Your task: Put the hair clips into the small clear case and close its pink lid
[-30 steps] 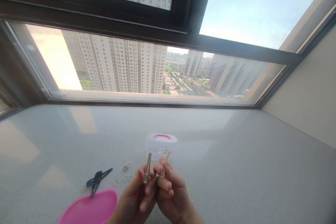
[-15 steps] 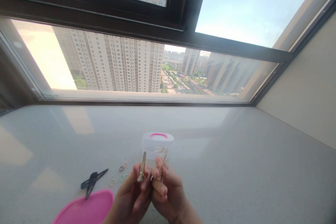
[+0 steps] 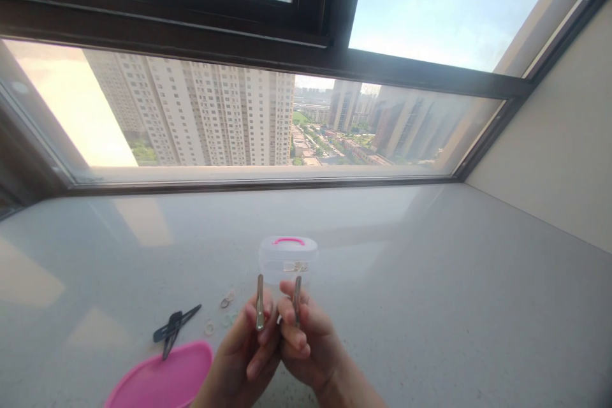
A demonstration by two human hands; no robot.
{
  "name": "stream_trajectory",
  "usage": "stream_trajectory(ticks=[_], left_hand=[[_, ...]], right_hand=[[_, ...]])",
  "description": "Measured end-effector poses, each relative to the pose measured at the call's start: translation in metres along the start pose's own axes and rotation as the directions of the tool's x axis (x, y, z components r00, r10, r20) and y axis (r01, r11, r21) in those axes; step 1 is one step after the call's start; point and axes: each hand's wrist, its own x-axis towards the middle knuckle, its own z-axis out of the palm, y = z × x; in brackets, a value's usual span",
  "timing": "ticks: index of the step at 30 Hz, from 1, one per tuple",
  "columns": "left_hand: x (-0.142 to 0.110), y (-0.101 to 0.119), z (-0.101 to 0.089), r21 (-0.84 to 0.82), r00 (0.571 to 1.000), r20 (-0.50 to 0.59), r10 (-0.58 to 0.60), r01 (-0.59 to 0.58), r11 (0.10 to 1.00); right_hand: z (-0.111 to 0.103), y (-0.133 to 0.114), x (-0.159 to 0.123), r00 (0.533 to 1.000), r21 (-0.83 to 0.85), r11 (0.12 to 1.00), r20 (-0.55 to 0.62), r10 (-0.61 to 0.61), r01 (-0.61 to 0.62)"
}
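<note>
Side by side above the pale sill, my two hands each pinch a metallic hair clip. My left hand (image 3: 246,341) is closed on a gold-toned hair clip (image 3: 259,303), which points upward. In my right hand (image 3: 310,338), fingers wrap the lower part of a second metallic hair clip (image 3: 297,299), also upright. The hands touch or nearly touch at the fingers. Just beyond them stands a clear plastic box (image 3: 272,257) with a pink handle (image 3: 289,241); gold-coloured clips (image 3: 299,266) show through its wall.
Left of my hands lies a pink oval tray or lid (image 3: 162,379). Crossed black snap hair clips (image 3: 174,329) lie by its far edge. Several small hair ties (image 3: 209,328) are scattered between these and my left hand. A window frame (image 3: 268,186) borders the sill (image 3: 430,293).
The right clip has turned from a slant to nearly upright, and the left clip has straightened too. The view has shifted slightly; both hands keep their grip.
</note>
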Motion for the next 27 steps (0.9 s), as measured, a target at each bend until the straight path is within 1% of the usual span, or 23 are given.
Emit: stream_trajectory(ticks=[9,12,16,21,27], left_hand=[[0.0008,0.0011,-0.0029,0.018,0.998,0.067,-0.005,0.003,1.0],[0.0004,0.0008,-0.0018,0.018,0.999,0.041,-0.009,0.008,1.0],[0.0003,-0.0001,-0.0013,0.004,1.0,-0.003,-0.006,0.006,1.0],[0.0009,0.0001,-0.0026,-0.025,1.0,-0.001,0.009,-0.009,1.0],[0.0016,0.0011,-0.0041,-0.013,0.999,-0.034,0.001,-0.002,1.0]], right_hand=[[0.0026,-0.0011,-0.0004,0.998,0.006,1.0,0.068,0.001,-0.002],[0.0015,-0.0012,-0.0006,0.998,0.031,0.999,0.063,0.017,-0.019],[0.0012,-0.0007,0.0005,0.999,0.023,1.0,0.04,0.02,-0.021],[0.001,-0.0003,0.0008,0.999,0.038,0.999,0.04,0.019,-0.02],[-0.0004,0.0003,-0.0002,0.998,0.044,0.998,0.047,0.033,-0.035]])
